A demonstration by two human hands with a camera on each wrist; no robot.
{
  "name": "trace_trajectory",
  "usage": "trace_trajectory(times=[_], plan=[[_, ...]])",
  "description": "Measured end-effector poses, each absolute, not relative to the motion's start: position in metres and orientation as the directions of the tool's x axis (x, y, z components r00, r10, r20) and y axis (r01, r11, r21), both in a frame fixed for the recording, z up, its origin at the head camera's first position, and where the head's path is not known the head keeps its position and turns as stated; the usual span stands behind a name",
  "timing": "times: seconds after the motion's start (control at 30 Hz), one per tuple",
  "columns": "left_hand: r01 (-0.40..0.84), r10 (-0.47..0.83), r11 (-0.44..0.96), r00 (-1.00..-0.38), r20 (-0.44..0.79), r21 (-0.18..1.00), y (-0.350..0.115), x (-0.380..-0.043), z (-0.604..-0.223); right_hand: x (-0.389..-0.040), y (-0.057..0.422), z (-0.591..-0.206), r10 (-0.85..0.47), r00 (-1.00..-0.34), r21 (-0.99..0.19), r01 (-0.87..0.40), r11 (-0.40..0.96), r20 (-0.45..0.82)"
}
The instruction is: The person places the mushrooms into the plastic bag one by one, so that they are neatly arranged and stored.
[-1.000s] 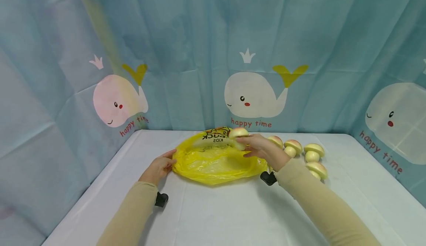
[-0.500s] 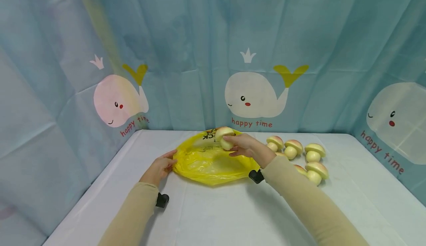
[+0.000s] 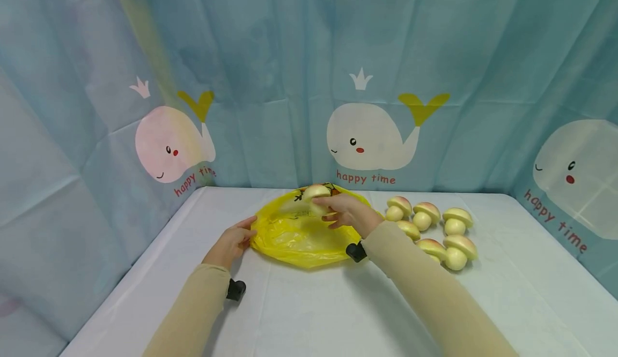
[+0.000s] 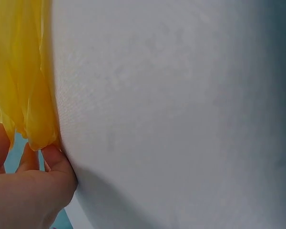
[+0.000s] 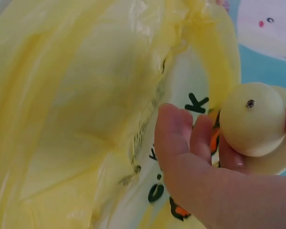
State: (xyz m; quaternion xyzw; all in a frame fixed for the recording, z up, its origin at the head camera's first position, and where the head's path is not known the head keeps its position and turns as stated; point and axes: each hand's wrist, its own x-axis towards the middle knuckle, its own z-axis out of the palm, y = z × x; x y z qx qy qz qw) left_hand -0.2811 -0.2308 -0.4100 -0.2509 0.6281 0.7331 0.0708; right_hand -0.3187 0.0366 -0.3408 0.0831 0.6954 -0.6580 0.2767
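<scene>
A toy mushroom with a pale stem and pink-tinged cap is held between the thumb and fingers of my right hand. It is above the mouth of a yellow plastic bag printed with dark letters, lying spread on the table. In the right wrist view the round stem end of the mushroom faces the camera, and the other fingers stand apart from it. My left hand holds the left edge of the bag; in the left wrist view its fingertips are at the gathered yellow film.
Several more toy mushrooms stand or lie in a group right of the bag, among them one mushroom at the far right. A white cloth covers the table. Behind hangs a blue curtain with whale prints.
My right hand has moved left with the toy mushroom, from the bag's right part to over its middle. More of the mushrooms on the right now show. The left hand stays at the bag's edge.
</scene>
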Motion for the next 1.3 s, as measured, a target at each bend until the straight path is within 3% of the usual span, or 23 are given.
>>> trace_trajectory(times=[0.47, 0.77, 1.13, 1.3], plan=[[-0.397, -0.202, -0.195, -0.878, -0.433, 0.897, -0.232, -0.277, -0.409, -0.319, -0.004, -0.362, -0.151, -0.819, -0.833, 0.537, 0.133, -0.553], [-0.385, -0.186, -0.166, -0.892, -0.412, 0.908, -0.227, -0.276, -0.408, -0.314, -0.015, -0.371, -0.002, -0.818, -0.795, 0.559, 0.236, -0.576], [-0.387, -0.21, -0.173, -0.884, -0.418, 0.906, -0.223, -0.277, -0.409, -0.323, -0.013, -0.368, -0.017, -0.842, -0.761, 0.479, 0.438, -0.54], [-0.386, -0.21, -0.163, -0.886, -0.414, 0.908, -0.225, -0.275, -0.409, -0.323, -0.012, -0.372, -0.055, -0.827, -0.769, 0.492, 0.409, -0.559]])
